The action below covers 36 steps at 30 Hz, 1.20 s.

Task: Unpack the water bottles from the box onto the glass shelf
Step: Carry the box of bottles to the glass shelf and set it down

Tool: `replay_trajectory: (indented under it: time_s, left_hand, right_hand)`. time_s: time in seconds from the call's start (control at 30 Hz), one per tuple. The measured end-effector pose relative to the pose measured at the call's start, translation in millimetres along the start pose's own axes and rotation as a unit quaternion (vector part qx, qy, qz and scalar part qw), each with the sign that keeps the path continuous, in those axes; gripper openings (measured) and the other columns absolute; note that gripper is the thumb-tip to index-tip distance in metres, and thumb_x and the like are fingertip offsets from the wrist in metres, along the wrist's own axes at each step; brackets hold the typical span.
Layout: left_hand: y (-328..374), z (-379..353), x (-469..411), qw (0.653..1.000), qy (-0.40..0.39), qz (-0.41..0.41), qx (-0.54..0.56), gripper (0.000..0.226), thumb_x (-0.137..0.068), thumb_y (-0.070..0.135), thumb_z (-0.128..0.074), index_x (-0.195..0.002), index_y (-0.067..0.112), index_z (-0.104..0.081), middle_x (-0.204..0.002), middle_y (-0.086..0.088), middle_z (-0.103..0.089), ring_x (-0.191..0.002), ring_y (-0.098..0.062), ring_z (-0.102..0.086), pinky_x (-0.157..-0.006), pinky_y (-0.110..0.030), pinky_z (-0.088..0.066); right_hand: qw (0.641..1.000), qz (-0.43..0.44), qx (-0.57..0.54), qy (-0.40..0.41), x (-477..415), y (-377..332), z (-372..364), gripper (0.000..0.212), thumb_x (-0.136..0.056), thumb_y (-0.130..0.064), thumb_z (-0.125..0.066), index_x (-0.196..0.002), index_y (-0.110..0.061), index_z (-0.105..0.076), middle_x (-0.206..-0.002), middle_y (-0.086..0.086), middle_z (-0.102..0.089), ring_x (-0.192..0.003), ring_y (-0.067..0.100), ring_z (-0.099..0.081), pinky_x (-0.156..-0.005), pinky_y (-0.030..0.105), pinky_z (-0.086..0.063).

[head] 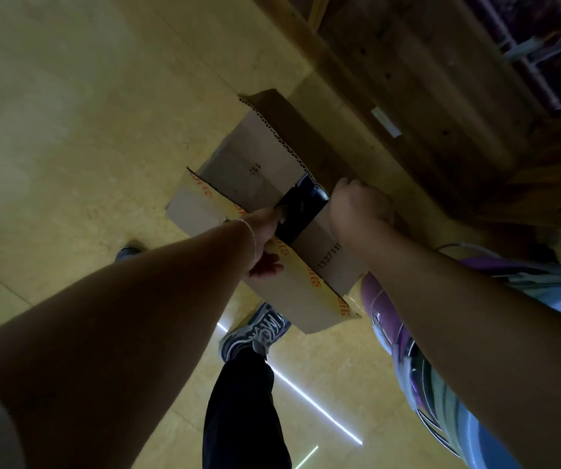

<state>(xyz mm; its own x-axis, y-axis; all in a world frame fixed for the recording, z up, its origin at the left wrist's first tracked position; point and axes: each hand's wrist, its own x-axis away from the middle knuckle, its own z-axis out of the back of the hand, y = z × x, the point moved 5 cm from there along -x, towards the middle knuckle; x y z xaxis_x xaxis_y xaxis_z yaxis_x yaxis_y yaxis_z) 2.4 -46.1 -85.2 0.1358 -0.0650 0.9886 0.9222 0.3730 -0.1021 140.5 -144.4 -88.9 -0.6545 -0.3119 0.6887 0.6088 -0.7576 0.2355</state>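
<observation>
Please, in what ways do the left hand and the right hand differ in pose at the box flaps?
The left hand pinches the taped flap, thumb showing beneath; the right hand is curled, back upward, fingers hidden, seemingly round the numbered flap. The left wrist wears a thin band; the right wrist is bare. Both hands meet at the dark opening.

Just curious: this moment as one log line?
box: partly open | left hand: grips taped flap | right hand: grips box
</observation>
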Motion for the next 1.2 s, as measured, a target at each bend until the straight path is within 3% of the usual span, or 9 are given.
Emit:
replay_trajectory:
  time_s: [0.23,0.4,0.5,0.63,0.73,0.87,0.97,1.1,1.2]
  left_hand:
    - [-38,16,5,1.0,0.003,0.007,0.0,0.03,-0.093,0.039,-0.051,-0.098,0.012,-0.062,-0.07,-0.004,-0.059,-0.057,-0.019,-0.06,-0.046,-0.026,-0.052]
    - [-57,32,8,1.0,-0.001,-0.009,-0.026,0.029,-0.095,0.035,-0.046,-0.095,0.011,-0.062,-0.072,-0.005,-0.062,-0.058,-0.021,-0.064,-0.06,-0.03,-0.056]
    - [-66,36,10,0.999,-0.001,-0.027,-0.024,0.028,-0.099,0.029,-0.041,-0.091,0.008,-0.057,-0.074,-0.008,-0.061,-0.061,-0.023,-0.064,-0.068,-0.034,-0.057]
    - [-75,41,8,0.999,-0.004,-0.049,-0.022,0.028,-0.1,0.021,-0.038,-0.092,0.004,-0.058,-0.072,-0.01,-0.059,-0.057,-0.022,-0.062,-0.053,-0.029,-0.053]
    - [-77,42,13,0.998,0.005,-0.056,-0.01,0.026,-0.1,0.018,-0.037,-0.09,0.003,-0.056,-0.072,-0.01,-0.056,-0.056,-0.022,-0.061,-0.04,-0.024,-0.048]
    - [-82,47,23,0.998,0.008,-0.055,-0.005,0.024,-0.101,0.017,-0.038,-0.099,0.002,-0.057,-0.074,-0.009,-0.055,-0.056,-0.02,-0.06,-0.035,-0.019,-0.045]
    - [-77,61,46,0.997,0.021,-0.068,-0.014,0.025,-0.1,0.014,-0.036,-0.09,0.005,-0.056,-0.071,-0.008,-0.054,-0.057,-0.019,-0.058,-0.038,-0.021,-0.045]
    - [-70,100,96,0.995,0.057,-0.083,-0.028,0.033,-0.098,0.012,-0.035,-0.075,0.004,-0.056,-0.065,-0.009,-0.055,-0.058,-0.021,-0.054,-0.058,-0.029,-0.047]
    - [-79,144,138,0.988,0.109,-0.099,-0.036,0.032,-0.098,0.01,-0.037,-0.072,0.0,-0.052,-0.058,-0.015,-0.055,-0.053,-0.025,-0.054,-0.056,-0.031,-0.048]
  right_hand:
    - [0.999,-0.016,-0.029,0.006,1,7,10,0.033,-0.096,-0.012,-0.053,-0.129,-0.007,-0.051,-0.125,0.015,-0.059,-0.112,0.034,-0.059,-0.083,0.041,-0.048]
    - [0.999,-0.028,-0.02,-0.003,-1,3,10,0.034,-0.091,-0.015,-0.061,-0.123,-0.008,-0.054,-0.117,0.015,-0.062,-0.105,0.032,-0.062,-0.073,0.038,-0.046]
    - [0.999,-0.043,-0.004,0.0,0,-2,5,0.042,-0.092,-0.02,-0.059,-0.13,-0.006,-0.049,-0.122,0.016,-0.059,-0.105,0.032,-0.061,-0.069,0.037,-0.041]
    - [0.999,-0.032,0.018,0.007,0,-6,5,0.038,-0.096,-0.017,-0.052,-0.131,-0.003,-0.049,-0.125,0.019,-0.056,-0.108,0.034,-0.059,-0.075,0.039,-0.044]
    - [1.0,0.002,0.013,-0.001,2,-1,19,0.026,-0.094,-0.008,-0.055,-0.119,-0.005,-0.058,-0.115,0.016,-0.06,-0.102,0.031,-0.061,-0.076,0.037,-0.047]
    - [0.999,0.048,0.005,-0.006,10,12,42,0.018,-0.091,-0.013,-0.061,-0.109,-0.008,-0.06,-0.09,0.009,-0.054,-0.085,0.026,-0.058,-0.07,0.035,-0.05]
    - [0.997,0.074,0.002,0.0,23,9,62,0.015,-0.091,-0.011,-0.061,-0.106,-0.006,-0.06,-0.09,0.009,-0.053,-0.082,0.023,-0.052,-0.07,0.034,-0.049]
    - [0.996,0.085,-0.019,0.01,56,-4,100,0.01,-0.092,-0.012,-0.059,-0.101,-0.007,-0.062,-0.086,0.008,-0.053,-0.082,0.024,-0.056,-0.07,0.032,-0.049]
    - [0.995,0.082,-0.039,0.038,101,-11,135,0.013,-0.096,-0.019,-0.056,-0.096,-0.008,-0.062,-0.074,0.003,-0.046,-0.078,0.022,-0.054,-0.068,0.032,-0.049]
